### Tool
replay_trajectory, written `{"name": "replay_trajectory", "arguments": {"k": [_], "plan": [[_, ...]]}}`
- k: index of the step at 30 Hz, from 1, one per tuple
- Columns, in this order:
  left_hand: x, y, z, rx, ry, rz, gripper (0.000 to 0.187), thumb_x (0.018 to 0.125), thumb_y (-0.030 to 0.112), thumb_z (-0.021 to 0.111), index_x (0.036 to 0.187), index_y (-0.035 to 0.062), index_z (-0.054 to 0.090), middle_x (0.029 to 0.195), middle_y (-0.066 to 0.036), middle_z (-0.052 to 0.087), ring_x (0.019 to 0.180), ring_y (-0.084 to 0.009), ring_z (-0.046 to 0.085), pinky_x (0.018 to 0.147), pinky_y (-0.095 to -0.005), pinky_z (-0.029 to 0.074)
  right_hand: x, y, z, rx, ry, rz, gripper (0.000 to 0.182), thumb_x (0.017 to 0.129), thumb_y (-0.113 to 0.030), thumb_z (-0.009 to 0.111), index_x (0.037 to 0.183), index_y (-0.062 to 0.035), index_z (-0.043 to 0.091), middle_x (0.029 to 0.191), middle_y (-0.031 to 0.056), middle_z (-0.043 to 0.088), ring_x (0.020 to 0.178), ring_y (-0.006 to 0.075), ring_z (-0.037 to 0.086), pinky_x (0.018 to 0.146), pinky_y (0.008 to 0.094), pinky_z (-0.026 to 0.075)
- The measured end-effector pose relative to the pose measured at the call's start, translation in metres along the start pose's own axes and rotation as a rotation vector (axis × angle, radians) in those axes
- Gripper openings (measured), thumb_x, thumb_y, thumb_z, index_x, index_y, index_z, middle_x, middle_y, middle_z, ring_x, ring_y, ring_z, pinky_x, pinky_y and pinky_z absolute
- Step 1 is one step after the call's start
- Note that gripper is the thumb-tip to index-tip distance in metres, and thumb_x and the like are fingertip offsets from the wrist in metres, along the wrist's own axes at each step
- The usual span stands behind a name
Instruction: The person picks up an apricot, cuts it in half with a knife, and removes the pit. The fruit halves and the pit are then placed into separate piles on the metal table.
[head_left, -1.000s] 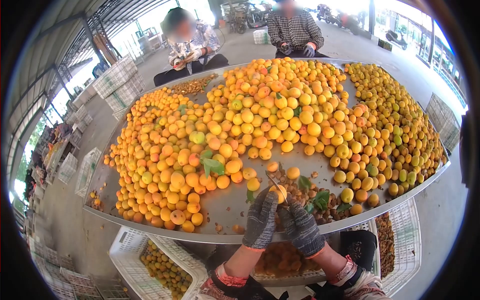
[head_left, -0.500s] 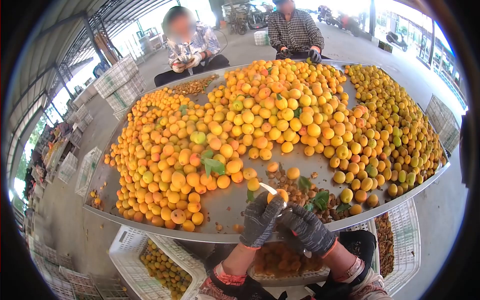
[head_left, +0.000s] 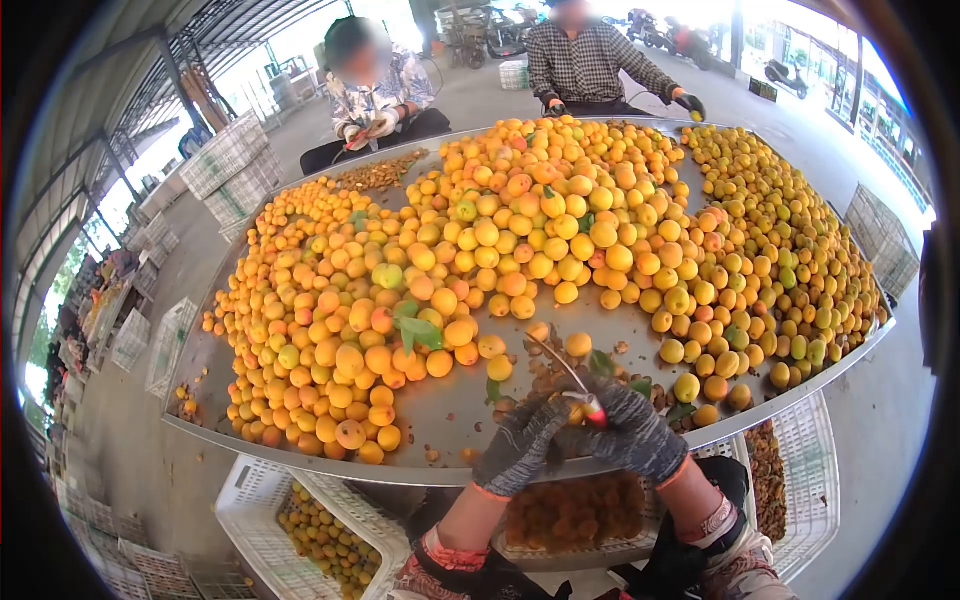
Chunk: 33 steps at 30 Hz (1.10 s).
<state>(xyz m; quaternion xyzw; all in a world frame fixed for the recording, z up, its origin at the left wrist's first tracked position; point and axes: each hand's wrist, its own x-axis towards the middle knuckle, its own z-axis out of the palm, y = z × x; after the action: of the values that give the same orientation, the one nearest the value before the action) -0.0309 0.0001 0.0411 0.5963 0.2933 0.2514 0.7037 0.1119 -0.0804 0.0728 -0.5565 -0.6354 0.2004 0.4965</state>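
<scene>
Both my hands wear dark grey knit gloves and meet just above the near edge of the metal table [head_left: 450, 410]. My right hand [head_left: 640, 430] is closed around a small knife with a red handle [head_left: 596, 413]; its thin blade points up and to the left. Close against it, my left hand [head_left: 522, 442] has its fingers curled inward, and whatever they hold is hidden. Beyond the hands lie loose apricots [head_left: 578, 345], green leaves and a scatter of brown pits [head_left: 545, 375]. A large heap of orange apricots [head_left: 440, 280] covers much of the table.
Smaller, greener apricots [head_left: 790, 270] cover the table's right side. Below its near edge stand white crates: one with greenish fruit [head_left: 240, 490], one with brown pits [head_left: 815, 470], and orange pieces [head_left: 575, 520] between my arms. Two people [head_left: 370, 90] [head_left: 590, 65] sit across the table.
The apricot at my fingers no longer shows. The knife has turned, so its red handle is visible. My hands are slightly lower. The checked-shirt person's hand has reached toward the greener fruit.
</scene>
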Motion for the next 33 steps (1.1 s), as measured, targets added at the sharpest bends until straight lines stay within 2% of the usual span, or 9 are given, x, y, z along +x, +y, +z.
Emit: {"name": "replay_trajectory", "arguments": {"k": [5,9,11,12,14,20,26,29,33], "plan": [[0.011,-0.041,-0.006,0.319,0.137,0.376,0.032,0.085,0.012,0.051,0.115,0.0025,0.049,0.108,-0.013,0.054,0.097,-0.0239,0.053,0.086,-0.0316,0.041,-0.008,0.015,0.026,0.086,0.109,0.169,0.055,0.069,-0.006,0.071,0.117,-0.0035,0.044,0.108,0.0089,0.054,0.101,0.0156,0.05,0.086,0.0288,0.042],[0.008,-0.021,-0.002,-0.013,0.168,0.076,0.032,0.082,0.01,0.052,0.114,0.0046,0.049,0.109,-0.016,0.052,0.096,-0.0301,0.053,0.087,-0.0333,0.042,-0.017,0.018,0.041,0.567,0.317,0.246,0.053,0.07,-0.016,0.07,0.115,-0.0059,0.044,0.104,0.0073,0.054,0.091,0.0173,0.054,0.079,0.0314,0.045],[0.013,-0.041,-0.014,0.728,0.201,0.871,0.029,0.082,0.012,0.052,0.109,0.0024,0.049,0.102,-0.015,0.055,0.092,-0.0261,0.054,0.082,-0.0328,0.044,-0.021,0.019,0.04,0.707,0.365,0.185,0.053,0.071,-0.016,0.069,0.116,-0.006,0.043,0.102,0.0059,0.054,0.088,0.0158,0.054,0.076,0.0307,0.046],[0.015,-0.05,-0.015,0.726,0.199,0.871,0.029,0.082,0.012,0.052,0.109,0.0024,0.049,0.102,-0.015,0.055,0.092,-0.0261,0.054,0.082,-0.0328,0.044,-0.024,0.017,0.037,0.894,0.378,0.343,0.05,0.072,-0.014,0.065,0.116,-0.0058,0.042,0.1,0.0051,0.053,0.084,0.0154,0.054,0.072,0.0292,0.047],[0.018,-0.065,-0.015,0.049,0.178,0.213,0.043,0.078,0.034,0.054,0.107,0.0026,0.05,0.095,-0.012,0.057,0.086,-0.0221,0.056,0.072,-0.0364,0.048,-0.027,0.018,0.034,1.077,0.395,0.502,0.047,0.073,-0.012,0.061,0.115,-0.0056,0.042,0.097,0.0044,0.053,0.081,0.0151,0.055,0.068,0.0277,0.047],[0.003,-0.001,0.003,-0.694,0.006,-0.075,0.032,0.087,0.028,0.042,0.105,0.0022,0.049,0.089,-0.008,0.057,0.079,-0.0155,0.057,0.068,-0.0275,0.048,-0.026,0.0,0.028,1.327,0.533,0.556,0.043,0.07,-0.003,0.051,0.112,-0.0051,0.043,0.091,0.0051,0.053,0.074,0.014,0.055,0.051,0.0255,0.045],[0.01,-0.01,-0.001,-0.526,0.123,0.01,0.034,0.087,0.028,0.044,0.11,0.0039,0.049,0.088,-0.006,0.056,0.072,-0.0136,0.057,0.063,-0.0264,0.049,-0.058,0.016,0.017,1.118,0.197,0.503,0.047,0.071,-0.005,0.056,0.116,-0.0024,0.042,0.093,0.0068,0.056,0.082,0.0177,0.056,0.068,0.0291,0.047],[0.008,-0.011,-0.003,-0.603,0.116,-0.028,0.035,0.087,0.03,0.045,0.11,0.0043,0.05,0.088,-0.005,0.056,0.071,-0.0122,0.056,0.06,-0.0247,0.048,-0.082,0.034,0.015,0.414,-0.061,0.344,0.055,0.077,-0.011,0.059,0.126,-0.0016,0.036,0.096,0.0062,0.058,0.085,0.0149,0.053,0.078,0.0278,0.042],[0.007,-0.006,-0.005,-0.522,0.15,-0.122,0.035,0.087,0.029,0.045,0.111,0.0038,0.051,0.087,-0.004,0.056,0.07,-0.0108,0.055,0.057,-0.0238,0.048,-0.07,0.013,0.004,0.244,-0.233,0.297,0.052,0.078,-0.012,0.06,0.124,-0.0021,0.04,0.101,0.0068,0.056,0.09,0.0151,0.052,0.08,0.0287,0.042]]}}
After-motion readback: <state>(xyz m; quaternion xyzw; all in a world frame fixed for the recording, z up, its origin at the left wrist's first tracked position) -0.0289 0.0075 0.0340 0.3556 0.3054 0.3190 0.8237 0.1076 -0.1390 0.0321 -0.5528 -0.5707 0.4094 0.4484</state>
